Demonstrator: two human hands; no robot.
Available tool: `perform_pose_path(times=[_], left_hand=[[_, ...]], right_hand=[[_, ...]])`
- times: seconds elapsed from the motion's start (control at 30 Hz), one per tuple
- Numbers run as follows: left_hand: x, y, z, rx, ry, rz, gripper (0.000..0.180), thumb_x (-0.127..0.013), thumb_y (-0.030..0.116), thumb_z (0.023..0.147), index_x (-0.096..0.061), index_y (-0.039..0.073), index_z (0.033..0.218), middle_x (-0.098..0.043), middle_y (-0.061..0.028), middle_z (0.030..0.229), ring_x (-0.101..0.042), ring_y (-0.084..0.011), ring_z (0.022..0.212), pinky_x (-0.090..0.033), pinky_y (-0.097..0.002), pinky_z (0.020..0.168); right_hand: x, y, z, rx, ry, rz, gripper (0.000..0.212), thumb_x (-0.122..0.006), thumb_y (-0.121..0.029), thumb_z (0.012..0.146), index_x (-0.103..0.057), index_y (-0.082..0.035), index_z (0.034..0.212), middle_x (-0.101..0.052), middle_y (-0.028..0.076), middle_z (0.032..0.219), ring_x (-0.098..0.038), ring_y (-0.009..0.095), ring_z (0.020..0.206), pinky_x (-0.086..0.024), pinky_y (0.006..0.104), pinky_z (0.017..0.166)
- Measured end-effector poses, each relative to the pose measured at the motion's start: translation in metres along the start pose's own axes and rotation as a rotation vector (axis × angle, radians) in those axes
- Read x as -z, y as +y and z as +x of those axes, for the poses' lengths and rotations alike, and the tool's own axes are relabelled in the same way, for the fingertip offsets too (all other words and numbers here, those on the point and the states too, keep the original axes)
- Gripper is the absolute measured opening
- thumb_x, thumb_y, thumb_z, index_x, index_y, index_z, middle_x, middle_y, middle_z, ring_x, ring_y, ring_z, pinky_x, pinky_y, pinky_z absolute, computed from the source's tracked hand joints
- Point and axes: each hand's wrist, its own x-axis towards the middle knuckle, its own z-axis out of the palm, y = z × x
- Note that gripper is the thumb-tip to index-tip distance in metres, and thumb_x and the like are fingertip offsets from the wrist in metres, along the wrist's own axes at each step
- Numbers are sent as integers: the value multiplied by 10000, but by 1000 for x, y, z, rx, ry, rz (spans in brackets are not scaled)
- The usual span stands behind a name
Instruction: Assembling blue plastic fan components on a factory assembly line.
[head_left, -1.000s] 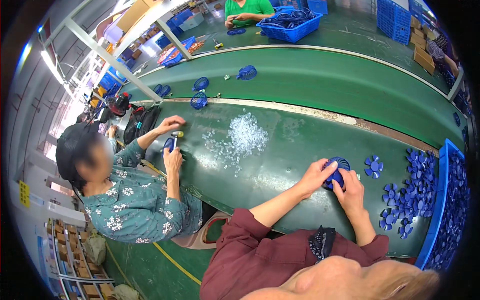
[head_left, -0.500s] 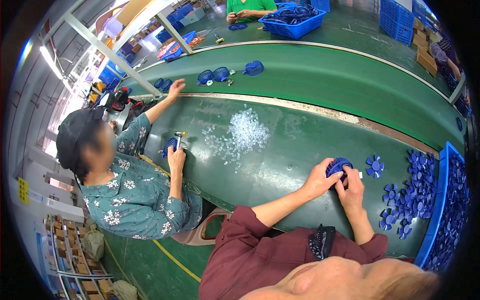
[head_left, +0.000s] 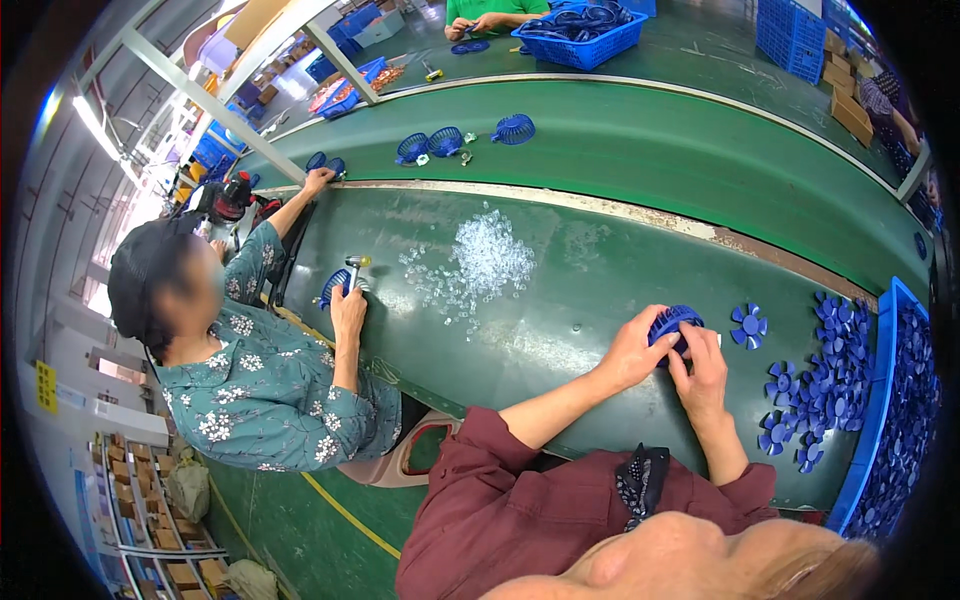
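A round dark-blue fan housing [head_left: 674, 320] with ribbed sides is held tilted above the green tabletop [head_left: 560, 400]. My left hand [head_left: 632, 350] wraps round its left side. At its right and near side the thumb and fingers of my right hand [head_left: 702, 370] grip it, the two thumbs close together. My fingers hide the inside of the housing. Just right of my hands lies a single blue fan blade wheel [head_left: 749, 326]. Beyond it spreads a pile of such blade wheels [head_left: 835, 370].
A blue bin [head_left: 862, 450] full of blade wheels stands at the right. Small clear plastic pieces [head_left: 490, 255] lie mid-table. Fan housings [head_left: 445, 142] sit on the green conveyor belt [head_left: 620, 150]. At the left, a co-worker [head_left: 270, 370] holds a hammer [head_left: 354, 268] by another housing.
My hands keep hold of the fan housing and have shifted slightly, with the housing turned a little. The co-worker's far hand has reached to the housings at the belt's left.
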Motion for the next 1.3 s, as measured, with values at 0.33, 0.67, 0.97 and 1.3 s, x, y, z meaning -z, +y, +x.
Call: perform_pose_path(times=[0.33,0.67,0.97,1.3], left_hand=[[7,8,-5,-167,-83,88,309,-634,147,788,-548,-13,1037,-607,-192,923,-607,-339,866,-478,-381,775],[20,-19,23,-109,321,-101,303,-602,135,888,-540,-17,1143,-621,-83,967,-570,-120,832,-489,-263,745],[17,-16,21,55,107,-294,194,-552,49,894,-548,-42,1067,-626,-104,909,-610,-150,778,-510,-261,704],[14,-20,20,67,59,-191,176,-536,52,901,-549,-21,1061,-631,-85,907,-605,-120,778,-505,-249,709]], right_hand=[[31,19,12,-505,-325,374,329,-734,-125,708,-615,-9,992,-601,12,810,-539,97,727,-432,235,638],[18,32,58,-764,-180,543,247,-748,-215,754,-595,-26,800,-556,13,606,-488,71,494,-385,232,438],[74,81,45,-439,118,-218,362,-671,-179,785,-583,-10,1093,-629,145,989,-607,300,893,-491,369,770],[23,33,10,-95,-172,-474,295,-687,-113,697,-594,-40,967,-553,118,968,-507,317,938,-471,394,784]])
